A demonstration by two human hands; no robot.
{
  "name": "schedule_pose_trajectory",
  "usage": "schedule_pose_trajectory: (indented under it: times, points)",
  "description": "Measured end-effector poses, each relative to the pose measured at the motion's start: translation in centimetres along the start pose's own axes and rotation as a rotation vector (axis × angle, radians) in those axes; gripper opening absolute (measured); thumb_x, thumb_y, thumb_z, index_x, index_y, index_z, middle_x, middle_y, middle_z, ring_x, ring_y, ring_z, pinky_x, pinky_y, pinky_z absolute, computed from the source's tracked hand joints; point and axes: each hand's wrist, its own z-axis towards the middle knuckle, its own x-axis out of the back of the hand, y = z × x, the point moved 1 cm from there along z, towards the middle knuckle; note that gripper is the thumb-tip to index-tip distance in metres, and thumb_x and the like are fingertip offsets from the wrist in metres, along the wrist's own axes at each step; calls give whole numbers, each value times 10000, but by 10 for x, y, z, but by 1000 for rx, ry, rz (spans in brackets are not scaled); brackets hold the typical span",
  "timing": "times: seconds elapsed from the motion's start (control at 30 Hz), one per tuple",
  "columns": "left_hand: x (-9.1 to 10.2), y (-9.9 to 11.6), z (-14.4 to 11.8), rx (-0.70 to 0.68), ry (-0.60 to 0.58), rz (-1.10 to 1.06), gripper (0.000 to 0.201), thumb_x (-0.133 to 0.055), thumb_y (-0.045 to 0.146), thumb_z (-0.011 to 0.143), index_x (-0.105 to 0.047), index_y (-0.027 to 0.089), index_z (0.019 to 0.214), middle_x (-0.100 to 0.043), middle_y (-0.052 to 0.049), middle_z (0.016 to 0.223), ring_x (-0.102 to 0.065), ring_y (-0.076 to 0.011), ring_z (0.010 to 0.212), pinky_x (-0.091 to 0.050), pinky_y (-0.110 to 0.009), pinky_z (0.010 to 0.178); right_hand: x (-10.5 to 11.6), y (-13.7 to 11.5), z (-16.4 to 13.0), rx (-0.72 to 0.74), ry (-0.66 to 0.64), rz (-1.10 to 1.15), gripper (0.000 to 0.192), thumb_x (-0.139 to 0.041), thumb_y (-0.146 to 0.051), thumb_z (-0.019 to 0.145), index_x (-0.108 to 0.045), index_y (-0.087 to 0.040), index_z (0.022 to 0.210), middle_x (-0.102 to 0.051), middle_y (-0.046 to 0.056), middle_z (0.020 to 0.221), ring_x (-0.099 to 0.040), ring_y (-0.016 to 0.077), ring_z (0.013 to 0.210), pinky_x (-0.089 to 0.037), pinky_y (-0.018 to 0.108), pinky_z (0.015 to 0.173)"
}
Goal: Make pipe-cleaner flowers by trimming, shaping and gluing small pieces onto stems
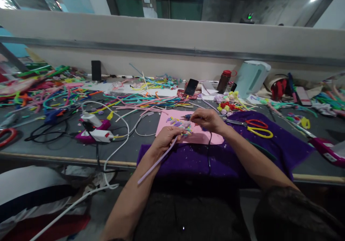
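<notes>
My left hand [169,137] is closed around a lavender pipe cleaner [156,163], whose long end hangs down over the wrist. Small pastel pieces [185,134] show at its fingertips, too small to make out. My right hand [206,119] pinches a small dark blue tool with a pointed tip [186,117], just above the left fingertips. A black cord [209,151] runs down below the right hand. Beneath both hands lies a pink sheet [215,138] with several small purple and yellow bits [174,121] on it.
A purple cloth [178,162] covers the table's front edge. Scissors [260,128] with red and yellow handles lie right. Left are a power strip [101,131] and white cable [125,126]. Pipe cleaners [151,101], phones [191,87], a bottle [224,81] and a kettle [252,77] stand behind.
</notes>
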Motion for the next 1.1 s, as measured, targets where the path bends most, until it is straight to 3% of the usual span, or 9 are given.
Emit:
schedule_pose_trajectory:
  times: [0.17,0.47,1.1]
  points:
    - [-3,3,-2,1,-12,158,227,-636,329,673,-700,112,665,-459,29,353,-292,-36,279,-142,-188,322,-7,5,-8,69,-29,-32,112,-556,-231,832,-663,-199,832,-605,30,855,-580,123,767,-449,246,698]
    - [-5,4,-4,31,-26,239,231,-609,346,682,-657,123,644,-409,55,338,-262,-45,290,-139,-209,350,-9,5,-11,104,-33,-43,94,-570,-235,830,-659,-204,829,-599,31,859,-579,131,780,-452,250,690]
    - [-1,1,-2,16,-33,313,227,-597,352,672,-644,131,650,-400,63,361,-256,-44,311,-129,-218,374,-15,-4,-12,168,-21,-302,135,-549,-219,832,-669,-202,774,-625,25,844,-581,122,774,-425,224,649]
